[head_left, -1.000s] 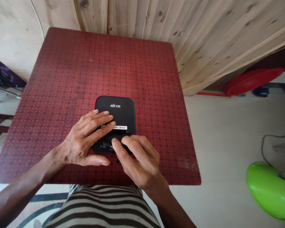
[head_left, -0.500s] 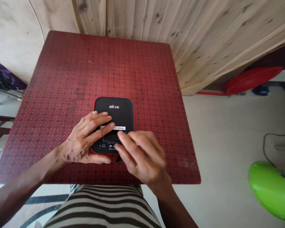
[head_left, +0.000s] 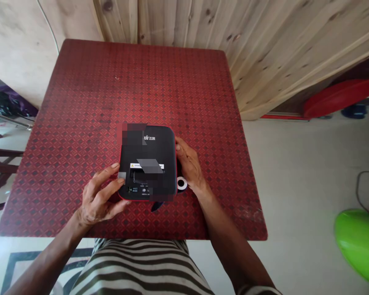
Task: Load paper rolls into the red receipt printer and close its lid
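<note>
A black receipt printer [head_left: 160, 147] with a red rim lies face down on the red patterned table [head_left: 141, 90], its underside with logo and white label showing. My left hand [head_left: 100, 196] grips its left edge, fingertips on the side and thumb at the near corner. On the far right side, my right hand [head_left: 189, 162] is curled against the edge, with some fingers hidden behind it. A white ring with a dark centre, like a paper roll [head_left: 181, 179], shows by my right wrist. A dark flap [head_left: 157, 206] sticks out under the near edge.
A pale wooden plank wall [head_left: 184, 22] stands behind the table. To the right, a green plastic object [head_left: 359, 246] and a red one [head_left: 341, 96] are on the floor side. Dark wooden chair parts [head_left: 4, 166] show at left.
My right hand has left the printer's lower underside and moved to its right edge. My left hand has slid off the underside to the left edge. The white ring has come into view.
</note>
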Demonstrator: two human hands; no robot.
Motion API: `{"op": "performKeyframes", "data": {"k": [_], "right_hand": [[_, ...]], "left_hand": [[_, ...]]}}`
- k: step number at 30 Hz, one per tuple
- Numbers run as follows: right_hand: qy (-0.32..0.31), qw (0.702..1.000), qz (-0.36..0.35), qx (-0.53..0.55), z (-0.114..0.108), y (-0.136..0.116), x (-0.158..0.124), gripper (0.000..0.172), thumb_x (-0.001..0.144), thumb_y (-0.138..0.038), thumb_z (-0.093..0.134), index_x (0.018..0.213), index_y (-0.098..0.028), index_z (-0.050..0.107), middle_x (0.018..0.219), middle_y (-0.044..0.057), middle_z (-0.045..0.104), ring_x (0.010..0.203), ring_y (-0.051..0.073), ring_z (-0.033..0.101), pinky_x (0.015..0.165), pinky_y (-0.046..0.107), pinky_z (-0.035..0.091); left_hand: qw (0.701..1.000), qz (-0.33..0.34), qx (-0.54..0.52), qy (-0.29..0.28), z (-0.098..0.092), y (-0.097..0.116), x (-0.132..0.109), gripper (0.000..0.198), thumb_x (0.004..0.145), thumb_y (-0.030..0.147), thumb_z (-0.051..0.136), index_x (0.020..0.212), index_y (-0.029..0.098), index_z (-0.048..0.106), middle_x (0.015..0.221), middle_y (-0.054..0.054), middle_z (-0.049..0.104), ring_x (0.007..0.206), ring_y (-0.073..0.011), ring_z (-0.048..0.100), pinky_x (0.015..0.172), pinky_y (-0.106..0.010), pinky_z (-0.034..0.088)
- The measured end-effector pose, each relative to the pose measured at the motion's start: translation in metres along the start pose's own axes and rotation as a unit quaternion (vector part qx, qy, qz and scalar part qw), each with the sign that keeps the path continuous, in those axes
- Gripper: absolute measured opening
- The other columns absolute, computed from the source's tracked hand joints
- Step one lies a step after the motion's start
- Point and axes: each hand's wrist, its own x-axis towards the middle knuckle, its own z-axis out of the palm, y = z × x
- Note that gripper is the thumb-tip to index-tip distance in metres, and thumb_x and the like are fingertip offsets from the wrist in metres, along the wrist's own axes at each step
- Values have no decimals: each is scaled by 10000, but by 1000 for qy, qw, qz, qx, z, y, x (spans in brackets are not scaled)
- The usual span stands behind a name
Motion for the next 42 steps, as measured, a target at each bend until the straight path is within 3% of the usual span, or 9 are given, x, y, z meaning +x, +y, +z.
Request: {"op": "performKeyframes", "data": {"k": [5, 12, 18, 24, 28, 31, 38, 42], "right_hand": [[-5, 999, 4, 37, -2, -1, -2, 485, 1081, -627, 464, 1371, -334, 721, 1448, 61, 726, 1353, 268, 671, 1159, 505, 499], [2, 998, 18, 60, -4, 5, 1, 502, 1038, -694, 509, 1337, -372, 752, 1399, 18, 752, 1348, 289, 666, 1187, 514, 461], [-6, 997, 2, 73, -4, 0, 0, 462, 1032, -673, 545, 1323, -383, 757, 1378, 6, 760, 1304, 284, 687, 1164, 498, 476], [-2, 997, 21, 80, -4, 2, 0, 499, 1019, -692, 548, 1323, -355, 754, 1361, 17, 766, 1293, 288, 692, 1167, 502, 476], [-8, 993, 33, 112, -4, 7, 0, 489, 1024, -673, 551, 1334, -348, 742, 1338, 19, 771, 1207, 276, 732, 1096, 479, 527], [-11, 992, 32, 122, -4, 7, -1, 462, 1032, -655, 553, 1328, -355, 743, 1316, 13, 778, 1174, 265, 744, 1078, 466, 537], [-5, 992, 18, 126, -2, 4, 0, 463, 1024, -652, 565, 1333, -352, 736, 1370, 21, 762, 1303, 289, 697, 1117, 489, 544], [-6, 986, 14, 166, 1, 7, 1, 416, 1033, -608, 580, 1317, -349, 739, 1331, 29, 781, 1186, 265, 753, 1054, 480, 580]], "left_hand": [[999, 3, -37, 14, 5, -1, 2, 532, 933, 386, 770, 1398, 215, 576, 1459, -165, 651, 1218, -285, 733, 894, -384, 678], [999, 8, -33, 30, 6, 0, 2, 554, 915, 375, 795, 1376, 138, 600, 1437, -205, 665, 1224, -295, 729, 929, -383, 670], [996, -29, -87, 15, 4, 3, 8, 525, 920, 370, 794, 1365, 172, 599, 1506, -195, 606, 1317, -313, 673, 945, -421, 679], [985, -72, -155, 7, 6, 0, 8, 462, 901, 399, 810, 1272, 192, 625, 1466, -182, 618, 1295, -318, 672, 946, -477, 670], [980, -88, -177, 5, 7, -2, 6, 470, 875, 396, 837, 1241, 187, 629, 1424, -181, 633, 1267, -305, 674, 928, -454, 653], [979, -91, -180, 7, 8, -2, 8, 467, 865, 391, 850, 1226, 187, 633, 1389, -175, 648, 1224, -288, 688, 893, -418, 645], [981, -75, -181, 5, 8, -1, 14, 459, 874, 366, 838, 1239, 183, 626, 1332, -169, 663, 1140, -261, 695, 865, -399, 651], [985, -61, -158, 10, 7, -1, 12, 482, 885, 350, 822, 1294, 193, 623, 1319, -165, 664, 1113, -260, 695, 837, -386, 652]]}}
